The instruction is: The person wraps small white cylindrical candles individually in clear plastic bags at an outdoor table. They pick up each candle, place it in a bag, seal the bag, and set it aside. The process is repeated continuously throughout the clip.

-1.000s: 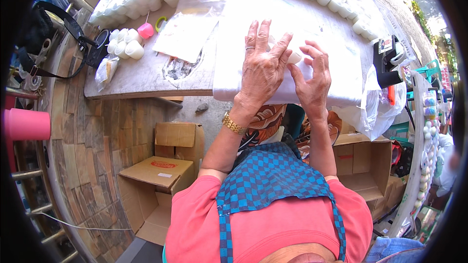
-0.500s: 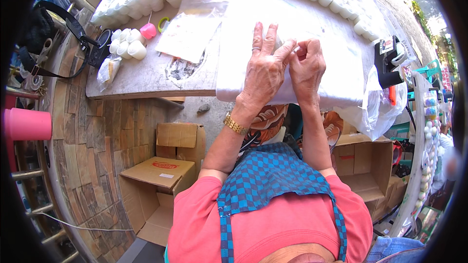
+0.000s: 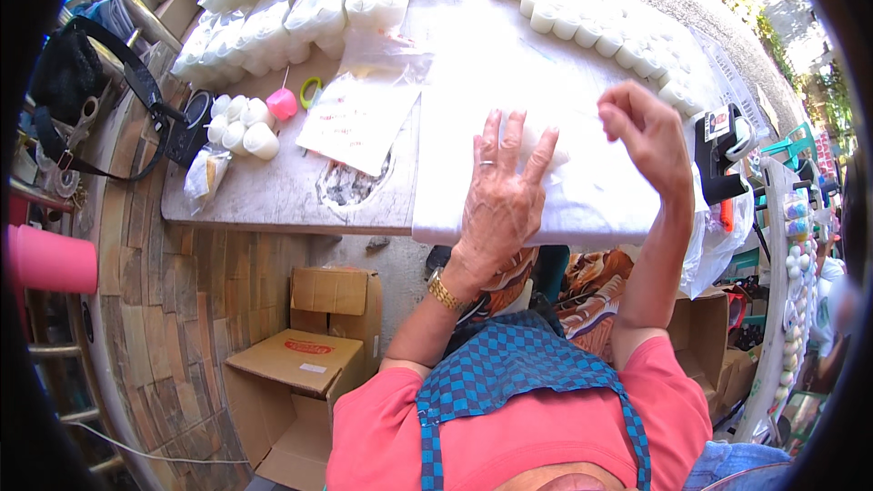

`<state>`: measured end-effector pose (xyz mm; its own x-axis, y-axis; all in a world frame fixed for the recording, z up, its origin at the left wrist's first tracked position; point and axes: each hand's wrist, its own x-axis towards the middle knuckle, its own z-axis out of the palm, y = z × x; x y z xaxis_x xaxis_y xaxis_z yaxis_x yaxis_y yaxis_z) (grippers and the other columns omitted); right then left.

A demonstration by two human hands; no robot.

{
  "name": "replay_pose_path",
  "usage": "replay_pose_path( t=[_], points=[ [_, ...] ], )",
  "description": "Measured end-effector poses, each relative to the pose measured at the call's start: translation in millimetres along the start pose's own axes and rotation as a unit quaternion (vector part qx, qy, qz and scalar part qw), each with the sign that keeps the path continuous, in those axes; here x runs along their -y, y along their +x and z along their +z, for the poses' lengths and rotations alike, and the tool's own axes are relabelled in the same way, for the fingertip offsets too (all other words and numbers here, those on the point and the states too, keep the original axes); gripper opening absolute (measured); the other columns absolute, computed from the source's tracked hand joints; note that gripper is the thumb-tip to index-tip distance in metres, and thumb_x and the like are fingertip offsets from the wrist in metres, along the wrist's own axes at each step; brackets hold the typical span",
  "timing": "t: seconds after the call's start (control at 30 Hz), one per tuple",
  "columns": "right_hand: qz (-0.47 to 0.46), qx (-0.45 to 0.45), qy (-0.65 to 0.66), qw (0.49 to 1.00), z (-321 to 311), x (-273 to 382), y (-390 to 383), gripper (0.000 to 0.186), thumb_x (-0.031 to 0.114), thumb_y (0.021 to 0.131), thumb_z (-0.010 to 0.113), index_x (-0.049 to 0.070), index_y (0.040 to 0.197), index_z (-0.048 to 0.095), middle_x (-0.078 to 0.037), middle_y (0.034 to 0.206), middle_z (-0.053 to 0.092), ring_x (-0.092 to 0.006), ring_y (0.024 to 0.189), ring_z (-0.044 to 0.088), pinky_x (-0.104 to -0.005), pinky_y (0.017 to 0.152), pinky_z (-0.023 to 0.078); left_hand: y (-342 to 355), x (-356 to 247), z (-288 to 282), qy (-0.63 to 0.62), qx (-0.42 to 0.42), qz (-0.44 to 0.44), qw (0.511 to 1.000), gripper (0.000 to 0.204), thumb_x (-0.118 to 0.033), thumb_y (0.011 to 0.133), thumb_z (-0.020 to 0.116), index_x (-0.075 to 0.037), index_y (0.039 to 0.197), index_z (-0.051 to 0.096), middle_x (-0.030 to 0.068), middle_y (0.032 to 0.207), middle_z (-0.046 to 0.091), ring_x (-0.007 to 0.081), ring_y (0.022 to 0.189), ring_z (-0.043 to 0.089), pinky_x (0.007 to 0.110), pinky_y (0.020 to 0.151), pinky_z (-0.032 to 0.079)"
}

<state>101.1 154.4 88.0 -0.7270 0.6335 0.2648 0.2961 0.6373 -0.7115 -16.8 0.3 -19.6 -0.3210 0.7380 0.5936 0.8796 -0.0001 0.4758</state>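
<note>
Pressing left hand (image 3: 500,205) flat, fingers spread, on white sheet (image 3: 582,191) | right hand (image 3: 647,135) raised, curled, empty

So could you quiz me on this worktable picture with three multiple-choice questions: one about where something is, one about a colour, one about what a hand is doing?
1. Where do the cardboard boxes stand?
A. on the table
B. on the floor below the table
C. on a shelf

2. What colour is the small round thing beside the loose white cups?
A. pink
B. black
C. blue

3. How is the left hand?
A. clenched in a fist
B. holding scissors
C. spread flat on the white sheet

Answers: B, the cardboard boxes sit under the table. A, the small round thing is pink. C, the left hand lies fingers apart on the white sheet.
</note>
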Motion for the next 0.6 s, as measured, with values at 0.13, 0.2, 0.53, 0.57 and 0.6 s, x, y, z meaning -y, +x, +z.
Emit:
replay_pose_path(
  t=[0.13,0.2,0.53,0.57,0.6],
  points=[
    [-0.087,-0.042,-0.202,0.975,19,-26,124,0.026,0.026,0.090,0.063,0.004,0.103,0.070,-0.015,0.096,0.073,-0.0291,0.088,0.070,-0.0389,0.080,0.053,2,-6,-9,-0.015,0.003,-0.012,1.000,0.070,0.001,0.076,0.059,-0.013,0.143,0.048,0.0241,0.152,0.031,0.0476,0.142,0.026,0.051,0.116,0.030],
    [-0.060,-0.005,-0.266,0.962,36,-37,187,0.040,0.026,0.090,0.064,0.008,0.126,0.061,-0.015,0.116,0.069,-0.0295,0.110,0.066,-0.0366,0.096,0.049,2,-7,-13,-0.034,0.015,-0.011,0.999,0.070,0.002,0.076,0.059,-0.013,0.143,0.049,0.0238,0.153,0.030,0.0477,0.143,0.025,0.052,0.116,0.029],
    [-0.176,0.010,-0.589,0.788,115,-61,269,0.044,0.012,0.086,0.067,0.023,0.128,0.058,-0.008,0.122,0.059,-0.0236,0.130,0.049,-0.0722,0.106,0.026,3,-6,-16,-0.061,0.012,-0.018,0.998,0.065,-0.001,0.077,0.061,-0.011,0.141,0.050,0.0236,0.150,0.032,0.0479,0.140,0.028,0.058,0.114,0.028],
    [-0.181,-0.006,-0.548,0.816,111,-63,263,0.043,0.012,0.085,0.068,0.022,0.126,0.058,-0.008,0.120,0.060,-0.0245,0.125,0.053,-0.0671,0.104,0.032,5,-6,-15,-0.063,-0.005,-0.020,0.998,0.065,-0.002,0.078,0.062,-0.010,0.141,0.050,0.0233,0.148,0.035,0.0468,0.138,0.032,0.058,0.114,0.029],
    [-0.183,-0.024,-0.507,0.842,103,-66,255,0.041,0.012,0.085,0.068,0.020,0.124,0.058,-0.009,0.118,0.062,-0.0253,0.120,0.057,-0.0620,0.102,0.037,7,-6,-14,-0.066,-0.021,-0.020,0.997,0.065,-0.003,0.078,0.063,-0.010,0.141,0.050,0.0230,0.145,0.038,0.0457,0.135,0.036,0.058,0.113,0.029]
  ],
)
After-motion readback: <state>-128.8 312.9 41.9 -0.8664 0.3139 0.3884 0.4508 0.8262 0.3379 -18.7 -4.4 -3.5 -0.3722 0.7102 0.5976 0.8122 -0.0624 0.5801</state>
